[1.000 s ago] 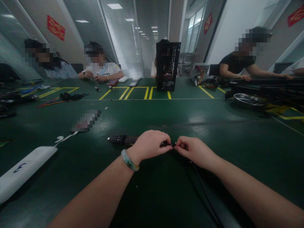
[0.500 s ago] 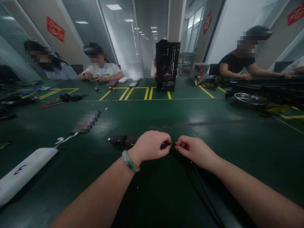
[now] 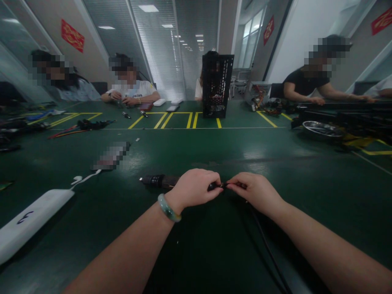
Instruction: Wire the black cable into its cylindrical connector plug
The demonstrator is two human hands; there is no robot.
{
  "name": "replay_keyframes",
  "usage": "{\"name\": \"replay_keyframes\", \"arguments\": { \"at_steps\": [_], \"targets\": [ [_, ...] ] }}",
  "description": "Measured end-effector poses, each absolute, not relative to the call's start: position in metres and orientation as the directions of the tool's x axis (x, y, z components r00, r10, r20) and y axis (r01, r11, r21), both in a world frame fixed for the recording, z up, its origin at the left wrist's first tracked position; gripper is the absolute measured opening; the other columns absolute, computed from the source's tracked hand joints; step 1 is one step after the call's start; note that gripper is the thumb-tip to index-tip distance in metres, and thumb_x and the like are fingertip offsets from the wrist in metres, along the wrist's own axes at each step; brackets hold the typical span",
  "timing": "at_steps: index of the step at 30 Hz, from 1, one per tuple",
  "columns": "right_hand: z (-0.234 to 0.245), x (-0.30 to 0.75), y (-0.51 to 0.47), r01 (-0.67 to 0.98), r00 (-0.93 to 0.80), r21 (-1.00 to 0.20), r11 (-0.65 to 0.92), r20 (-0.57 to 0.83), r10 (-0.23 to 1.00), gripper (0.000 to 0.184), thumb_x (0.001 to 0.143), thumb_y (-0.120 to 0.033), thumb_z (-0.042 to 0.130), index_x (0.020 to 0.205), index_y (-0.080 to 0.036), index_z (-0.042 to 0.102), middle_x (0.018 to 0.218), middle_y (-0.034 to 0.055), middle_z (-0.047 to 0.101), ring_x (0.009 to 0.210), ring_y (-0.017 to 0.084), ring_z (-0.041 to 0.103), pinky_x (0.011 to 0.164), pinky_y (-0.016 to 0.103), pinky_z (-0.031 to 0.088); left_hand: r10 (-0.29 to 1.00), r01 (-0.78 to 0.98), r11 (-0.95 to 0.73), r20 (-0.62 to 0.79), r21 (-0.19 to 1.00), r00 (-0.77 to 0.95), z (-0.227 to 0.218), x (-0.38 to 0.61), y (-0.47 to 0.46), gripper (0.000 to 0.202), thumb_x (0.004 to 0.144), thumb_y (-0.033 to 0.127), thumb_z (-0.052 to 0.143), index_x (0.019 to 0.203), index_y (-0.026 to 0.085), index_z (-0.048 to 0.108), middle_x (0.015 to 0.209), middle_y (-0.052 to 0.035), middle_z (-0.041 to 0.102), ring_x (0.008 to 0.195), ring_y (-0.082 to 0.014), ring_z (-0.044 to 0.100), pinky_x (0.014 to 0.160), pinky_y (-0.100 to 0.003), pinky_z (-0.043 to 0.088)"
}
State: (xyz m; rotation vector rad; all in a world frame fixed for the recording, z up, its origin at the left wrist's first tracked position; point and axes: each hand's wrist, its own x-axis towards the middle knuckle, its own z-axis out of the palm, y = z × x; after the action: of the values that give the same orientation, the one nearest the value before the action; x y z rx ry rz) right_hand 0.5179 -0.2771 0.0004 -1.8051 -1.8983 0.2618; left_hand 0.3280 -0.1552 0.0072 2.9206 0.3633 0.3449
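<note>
My left hand (image 3: 194, 188) is closed around the rear end of a dark, cylindrical tool (image 3: 157, 181) that lies on the green table (image 3: 196, 151) with its tip pointing left. My right hand (image 3: 257, 191) pinches the plug end of a black cable (image 3: 266, 249) and holds it against the tool's rear end, right between the two hands. The cable trails back toward me along my right forearm. A pale green bracelet (image 3: 168, 207) sits on my left wrist.
A white power strip (image 3: 29, 220) with a white cord lies at the left. A black perforated case (image 3: 217, 85) stands upright at mid table. Coloured wires (image 3: 81, 126), a metal dish (image 3: 323, 130) and dark equipment lie further off. Several people sit working at the far sides.
My right hand's fingers have shifted a little left and turned over the plug, closing the small gap to the tool's end. My left hand and the tool have stayed put.
</note>
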Motion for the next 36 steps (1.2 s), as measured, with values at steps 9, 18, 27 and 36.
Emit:
{"name": "replay_keyframes", "arguments": {
  "at_steps": [9, 18, 27, 36],
  "targets": [
    [0.003, 0.523, -0.271, 0.881, -0.088, -0.450, 0.145, 0.145, 0.985, 0.012, 0.087, -0.025, 0.061, 0.095, -0.025, 0.069, 0.087, -0.0002, 0.067, 0.080, 0.016, 0.062, 0.068, 0.025, 0.044, 0.265, 0.223, -0.953, 0.210, 0.205, 0.941, 0.010, 0.328, -0.158, 0.022, 0.090, 0.042, 0.052, 0.093, 0.023, 0.061, 0.084, 0.0000, 0.064, 0.077, -0.0173, 0.060, 0.068, -0.029, 0.042],
    [0.003, 0.510, -0.279, 0.888, 0.023, -0.458, 0.047, 0.146, 0.989, 0.009, 0.087, -0.026, 0.059, 0.088, -0.023, 0.067, 0.080, -0.0006, 0.066, 0.072, 0.015, 0.060, 0.061, 0.024, 0.041, 0.299, 0.247, -0.943, 0.240, 0.224, 0.924, 0.006, 0.330, -0.159, 0.022, 0.090, 0.044, 0.055, 0.091, 0.022, 0.062, 0.083, 0.0005, 0.064, 0.078, -0.0177, 0.059, 0.073, -0.031, 0.041],
    [-0.006, 0.510, -0.276, 0.749, 0.111, -0.663, -0.014, 0.104, 0.988, 0.010, 0.088, -0.028, 0.057, 0.088, -0.023, 0.065, 0.077, -0.0011, 0.067, 0.065, 0.014, 0.059, 0.058, 0.023, 0.042, 0.305, 0.249, -0.942, 0.266, 0.223, 0.915, 0.003, 0.332, -0.155, 0.023, 0.089, 0.045, 0.056, 0.090, 0.022, 0.061, 0.084, 0.0006, 0.064, 0.078, -0.0179, 0.059, 0.070, -0.031, 0.041],
    [-0.001, 0.508, -0.278, 0.747, 0.107, -0.661, -0.070, 0.016, 0.994, 0.012, 0.087, -0.032, 0.057, 0.085, -0.021, 0.062, 0.075, -0.0005, 0.067, 0.064, 0.014, 0.061, 0.054, 0.022, 0.040, 0.287, 0.235, -0.947, 0.254, 0.217, 0.924, 0.007, 0.331, -0.158, 0.023, 0.088, 0.043, 0.055, 0.090, 0.022, 0.062, 0.083, -0.0004, 0.064, 0.079, -0.0180, 0.060, 0.073, -0.031, 0.042]
  ]
}}
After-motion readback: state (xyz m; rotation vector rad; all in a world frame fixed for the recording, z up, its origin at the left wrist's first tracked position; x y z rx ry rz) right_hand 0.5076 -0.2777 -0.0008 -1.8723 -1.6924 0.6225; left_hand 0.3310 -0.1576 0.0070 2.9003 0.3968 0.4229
